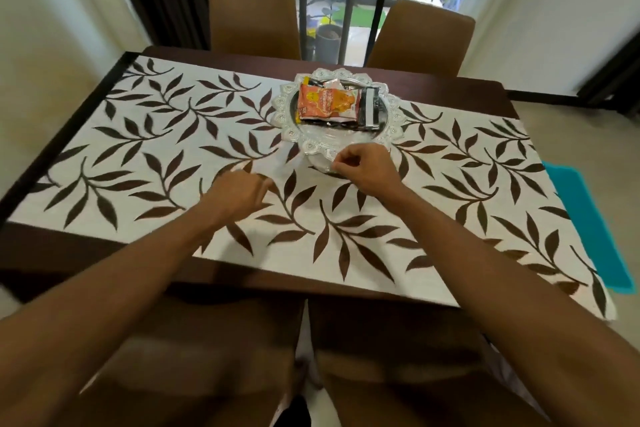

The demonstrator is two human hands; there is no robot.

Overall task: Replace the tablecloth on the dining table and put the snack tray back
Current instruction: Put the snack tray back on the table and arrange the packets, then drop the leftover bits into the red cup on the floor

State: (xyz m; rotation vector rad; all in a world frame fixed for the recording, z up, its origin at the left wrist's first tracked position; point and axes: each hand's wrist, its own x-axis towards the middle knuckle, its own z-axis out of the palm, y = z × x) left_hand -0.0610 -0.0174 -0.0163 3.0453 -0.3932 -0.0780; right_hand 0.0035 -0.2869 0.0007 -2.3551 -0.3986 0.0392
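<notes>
We note the tablecloth [166, 156], white with brown leaves, spread flat along the dark table [450, 85]; bare wood shows at the far and near edges. The snack tray [393, 107], silver with a scalloped rim, sits on the cloth at far centre and holds an orange packet [325, 104] with darker ones beside it. The right hand [363, 166] is at the tray's near rim, its fingers [341, 163] curled and pinching it. The left hand [235, 192] lies on the cloth just left of the tray, blurred, fingers loose and grasping nothing. Two brown chairs [254, 17] stand on the far side.
</notes>
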